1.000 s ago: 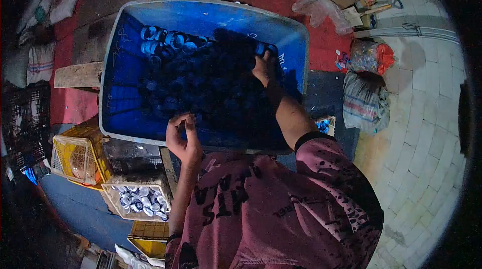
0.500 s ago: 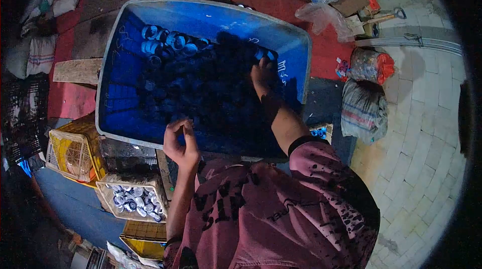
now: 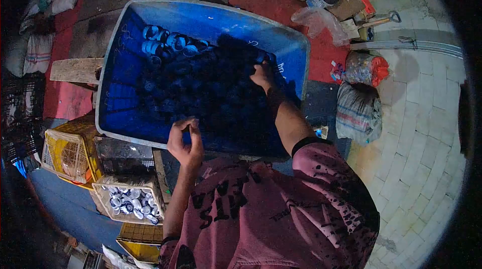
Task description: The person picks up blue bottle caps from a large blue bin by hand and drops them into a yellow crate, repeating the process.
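A large blue plastic bin (image 3: 216, 7) holds many round, ring-like blue pieces (image 3: 178, 42); most lie in deep shadow. Inside the bin's right part, my right hand (image 3: 263, 75) reaches down among the pieces. Its fingers look curled, but shadow hides their tips and anything between them. My left hand (image 3: 186, 143) is over the near rim, thumb and fingertips pinched together. Whether something small is in that pinch I cannot make out.
Left of me stand a crate of white and dark round pieces (image 3: 133, 204), a yellow crate (image 3: 75, 153) and another yellow crate (image 3: 138, 244). A wooden board (image 3: 75, 71) juts out by the bin. Stuffed sacks (image 3: 359, 111) and metal rods (image 3: 411, 45) lie to the right.
My right hand has shifted slightly down and back toward me within the bin. My left hand stays pinched and has moved a little right. The whole view has shifted slightly.
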A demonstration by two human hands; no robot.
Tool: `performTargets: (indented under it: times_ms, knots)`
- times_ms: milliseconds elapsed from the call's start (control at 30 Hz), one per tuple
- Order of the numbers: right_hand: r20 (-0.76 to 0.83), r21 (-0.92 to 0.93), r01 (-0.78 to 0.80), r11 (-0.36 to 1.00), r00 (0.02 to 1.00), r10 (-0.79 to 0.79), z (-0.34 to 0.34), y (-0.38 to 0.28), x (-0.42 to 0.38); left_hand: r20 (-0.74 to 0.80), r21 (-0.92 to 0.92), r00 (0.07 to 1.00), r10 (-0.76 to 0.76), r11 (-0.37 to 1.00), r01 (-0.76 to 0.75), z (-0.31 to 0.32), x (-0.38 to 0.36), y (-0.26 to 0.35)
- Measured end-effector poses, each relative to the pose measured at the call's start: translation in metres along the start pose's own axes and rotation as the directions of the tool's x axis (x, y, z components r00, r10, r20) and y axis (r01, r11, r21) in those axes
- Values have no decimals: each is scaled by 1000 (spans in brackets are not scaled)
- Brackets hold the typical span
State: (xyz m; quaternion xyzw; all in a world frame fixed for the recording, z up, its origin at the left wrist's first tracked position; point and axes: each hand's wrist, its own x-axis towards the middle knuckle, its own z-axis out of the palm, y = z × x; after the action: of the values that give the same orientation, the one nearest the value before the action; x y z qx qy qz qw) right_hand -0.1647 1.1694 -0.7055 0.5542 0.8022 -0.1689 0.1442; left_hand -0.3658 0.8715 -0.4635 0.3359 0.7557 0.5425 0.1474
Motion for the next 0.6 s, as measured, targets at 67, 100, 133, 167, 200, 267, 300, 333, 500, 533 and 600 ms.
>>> performTargets:
  times_ms: [67, 100, 133, 167, 200, 267, 300, 333, 500, 533, 600]
  knots:
    - [17, 88, -34, 996, 999, 33, -11, -2, -9, 1, -8, 1000, 12, 1000, -12, -1, 1, 3]
    - [4, 136, -43, 990, 999, 43, -13, -1, -13, 1, -11, 1000, 17, 1000, -17, -2, 2, 5]
    - [-8, 185, -50, 982, 999, 53, -15, -1, -15, 4, -20, 1000, -1, 1000, 1, -3, 2, 6]
    - [57, 259, -76, 963, 996, 63, -18, 0, -17, 8, -29, 1000, -17, 999, 17, -3, 1, 5]
    - [120, 330, -105, 938, 990, 68, -44, -11, -26, 12, -39, 999, -32, 999, 32, -4, 1, 4]
    - [196, 506, -167, 846, 978, 75, -60, -16, -31, 6, -86, 998, -68, 994, 68, -3, 1, 2]
    - [208, 606, -192, 772, 975, 79, -61, -14, -32, 3, -111, 996, -84, 990, 83, -2, 1, 1]
    - [220, 697, -214, 685, 972, 80, -63, -13, -30, 34, -152, 989, -147, 977, 151, -2, 2, -1]
    - [59, 794, -83, 602, 996, 60, -81, -41, -42, 284, -445, 859, -426, 735, 511, -9, 23, -5]
    - [37, 749, -37, 662, 999, 13, -84, -46, -40, 317, -497, 821, -475, 653, 571, -8, 30, -7]
    - [-79, 946, 96, 310, 995, -69, -80, -63, -59, 388, -586, 736, -555, 468, 661, -6, 47, -14]
